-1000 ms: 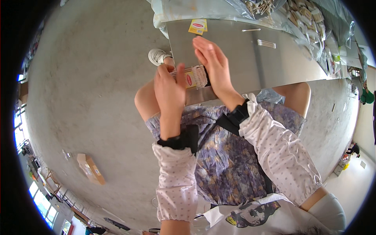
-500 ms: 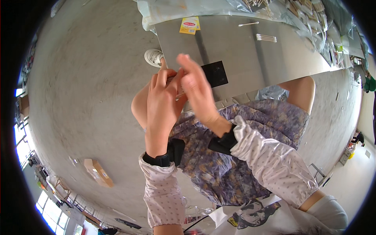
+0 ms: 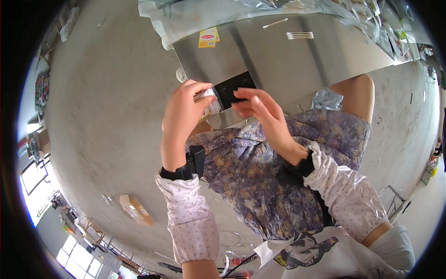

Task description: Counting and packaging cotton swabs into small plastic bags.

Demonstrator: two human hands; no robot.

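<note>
Between the thumb and fingers of my left hand (image 3: 182,111) is a small bundle of cotton swabs (image 3: 200,97), partly hidden by the fingers. Clear plastic (image 3: 213,109), perhaps a bag round the swabs, shows just under the thumb. My right hand (image 3: 267,114) is apart from it, fingers loosely spread and holding nothing. It hovers by the table's near edge, next to a black square (image 3: 230,87) on the metal tabletop (image 3: 278,60). Farther back lie a row of several cotton swabs (image 3: 300,35), a single cotton swab (image 3: 275,23) and yellow printed cards (image 3: 207,38).
Clear plastic sheeting (image 3: 162,25) covers the far table edge. Piled swabs and bags (image 3: 371,23) fill the far right. A crumpled clear bag (image 3: 327,99) rests by my right knee. A cardboard box (image 3: 136,209) sits on the floor at left.
My right hand has drawn away from the left, moving right and down. My left hand has turned, so the swab bundle and plastic show more. The view has shifted slightly.
</note>
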